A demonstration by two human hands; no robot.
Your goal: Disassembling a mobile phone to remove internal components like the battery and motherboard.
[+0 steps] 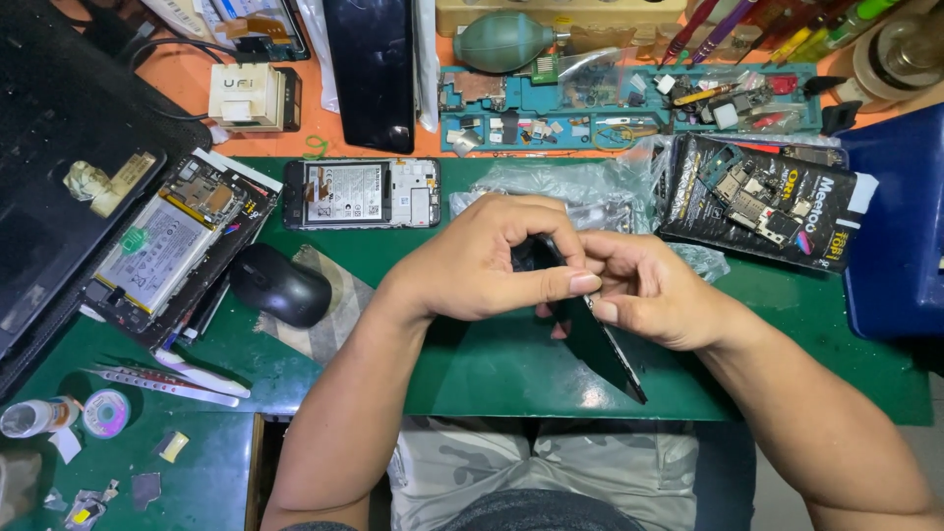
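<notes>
Both of my hands meet over the green mat (472, 364) and grip a thin black phone panel (612, 356) held edge-on, its lower end pointing toward my lap. My left hand (482, 261) wraps over the panel's top, thumb stretched right along its edge. Against that thumb, my right hand (644, 285) pinches the same panel from the right side. The upper part of the panel is hidden behind my fingers.
An opened phone (362, 193) lies behind my hands, another opened phone with its battery showing (167, 241) sits at left beside a black mouse (282, 285). Clear plastic bags (580, 187), a black packet with circuit boards (767, 202), a teal parts tray (629, 103), tweezers (162, 379) and a blue bin (895, 236) surround the mat.
</notes>
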